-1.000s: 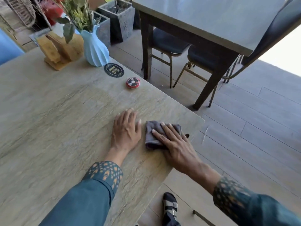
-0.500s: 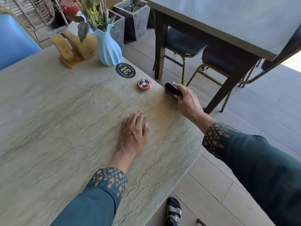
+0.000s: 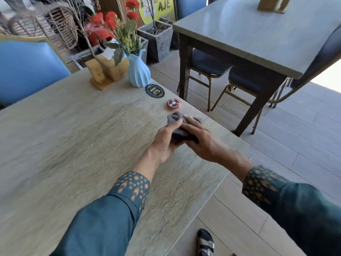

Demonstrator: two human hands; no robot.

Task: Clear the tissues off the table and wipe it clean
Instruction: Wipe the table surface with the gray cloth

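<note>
A dark grey cloth (image 3: pixel 178 126) is bunched near the right edge of the pale stone-look table (image 3: pixel 73 145), just in front of the red call button. My left hand (image 3: pixel 164 141) grips it from the left, thumb pressed on top. My right hand (image 3: pixel 201 139) lies over its right side, fingers stretched across the fabric. Both hands hold the cloth between them. No tissues show on the tabletop; a white one sticks up from the wooden holder (image 3: pixel 107 71) at the back.
A light blue vase (image 3: pixel 138 71) with flowers, a black "31" coaster (image 3: pixel 154 90) and a red call button (image 3: pixel 173 103) line the far right side. A blue chair (image 3: pixel 27 69) stands behind the table, a second table (image 3: pixel 258 34) with dark chairs to the right.
My right hand pulled the cloth back from the table's right edge onto the top. My left hand left its flat rest on the table and took hold of the cloth.
</note>
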